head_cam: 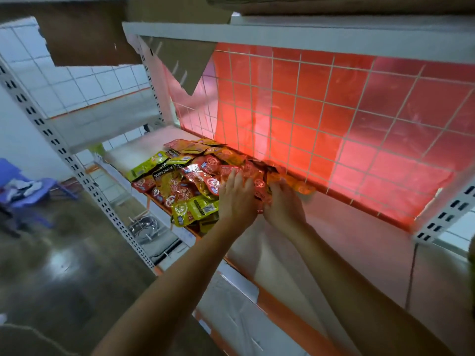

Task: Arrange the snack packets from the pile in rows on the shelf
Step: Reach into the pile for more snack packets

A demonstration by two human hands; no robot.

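Note:
A loose pile of red, orange and yellow-green snack packets point(185, 176) covers the left part of the white shelf point(347, 253). My left hand point(236, 199) lies flat on the pile's right edge, fingers straight over red packets. Beside it, my right hand point(282, 206) curls round a bunch of red packets point(259, 187) at the pile's right end. A few orange packets point(300, 186) lie in a line along the back grid, just past my right hand.
A white wire grid point(334, 119) with a red sheet behind it backs the shelf. Another shelf board point(282, 34) hangs close overhead. Slotted white uprights point(77, 163) stand left and right. A blue stool point(30, 188) and a metal bowl point(144, 224) sit lower left.

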